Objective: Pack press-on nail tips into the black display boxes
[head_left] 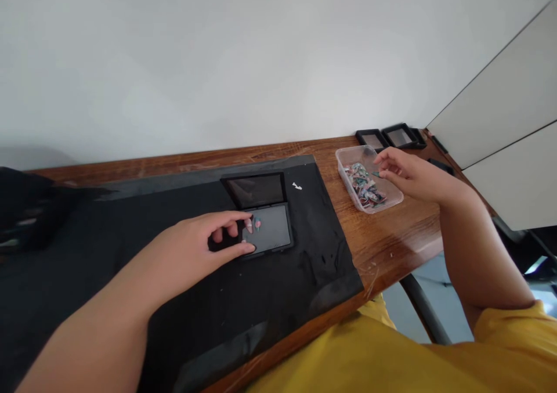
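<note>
A flat black case (272, 230) with a grey inner surface lies on a black mat, its dark see-through lid (257, 190) raised at the back. My left hand (220, 237) rests at the case's left side, thumb and index finger apart and touching it. Close to those fingertips, a small pink-and-green piece (257, 223) lies inside the case. Over the right part of a clear plastic tub (372, 209), my right hand (402, 171) pinches a small green piece (375, 174). Many small, flat, colourful pieces (364, 183) fill the tub's bottom; their exact kind is unclear.
The black mat (304, 271) covers much of the wooden table (383, 239). A white scrap (296, 186) lies behind the case. Several black frame-like cases (399, 136) stand at the back right by the wall. A dark object (26, 207) sits far left.
</note>
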The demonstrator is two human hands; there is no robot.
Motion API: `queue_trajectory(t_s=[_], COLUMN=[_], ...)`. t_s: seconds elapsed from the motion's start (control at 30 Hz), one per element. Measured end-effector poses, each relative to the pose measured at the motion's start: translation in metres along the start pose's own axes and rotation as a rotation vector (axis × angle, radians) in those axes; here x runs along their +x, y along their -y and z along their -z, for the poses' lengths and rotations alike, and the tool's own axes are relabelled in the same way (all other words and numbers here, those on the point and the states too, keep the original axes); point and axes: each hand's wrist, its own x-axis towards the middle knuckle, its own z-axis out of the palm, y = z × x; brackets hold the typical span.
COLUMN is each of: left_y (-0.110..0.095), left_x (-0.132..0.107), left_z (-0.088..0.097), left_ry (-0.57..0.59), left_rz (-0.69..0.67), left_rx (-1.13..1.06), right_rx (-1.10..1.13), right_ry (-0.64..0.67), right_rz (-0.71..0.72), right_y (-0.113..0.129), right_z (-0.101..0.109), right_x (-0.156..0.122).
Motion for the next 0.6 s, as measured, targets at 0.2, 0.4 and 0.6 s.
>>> queue_trajectory(t_s=[0.2, 0.4, 0.6], left_y=[0.0, -0.002, -0.007], left_x=[-0.001, -0.003, -0.008], left_z=[0.0, 0.0, 0.002], left_ry=[-0.015, -0.043, -0.034], left_rz=[-0.032, -0.057, -0.045], left_rx=[-0.014, 0.009, 0.046], right_rx=[0.002, -0.171, -0.176], right_ry=[0.067, 0.05, 0.05], right_rz=[0.141, 0.066, 0.059], right_y=[0.026, 0.02, 0.011], right_z=[-0.002, -0.01, -0.017], right_x=[0.003, 0.015, 0.023])
